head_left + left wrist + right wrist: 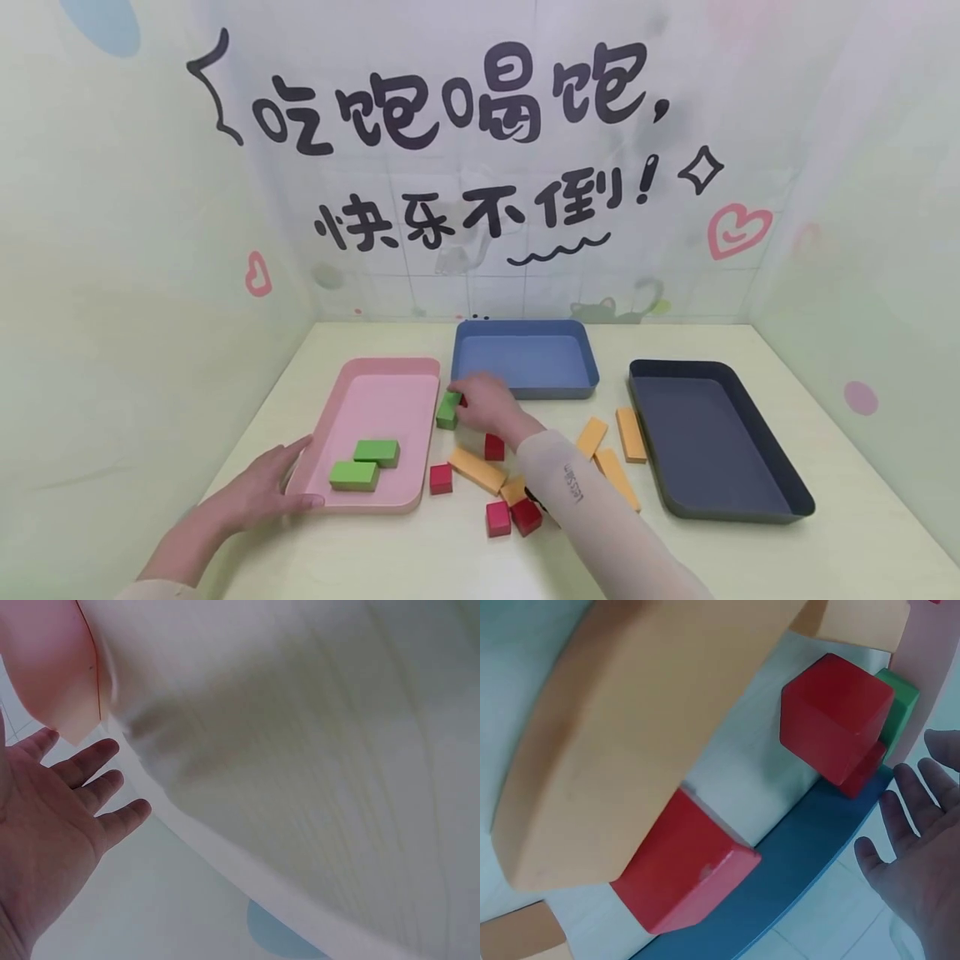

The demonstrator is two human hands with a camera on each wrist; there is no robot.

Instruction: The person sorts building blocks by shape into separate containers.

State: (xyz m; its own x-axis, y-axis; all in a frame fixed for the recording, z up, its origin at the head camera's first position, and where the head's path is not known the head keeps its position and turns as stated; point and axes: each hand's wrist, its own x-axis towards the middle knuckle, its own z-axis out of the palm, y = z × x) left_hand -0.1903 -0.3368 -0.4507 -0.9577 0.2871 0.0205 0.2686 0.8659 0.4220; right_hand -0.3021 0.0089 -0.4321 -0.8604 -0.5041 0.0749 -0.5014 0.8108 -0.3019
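Now our right hand [491, 406], the nearer one, has its fingers loosely apart by the green block [447, 412], contact untold, the block lying just right of the pink tray [393, 400], near-left of those fingertips, long axis near to far, far end leaning right, while our left hand [258, 483] touches the tray, fingers spread.
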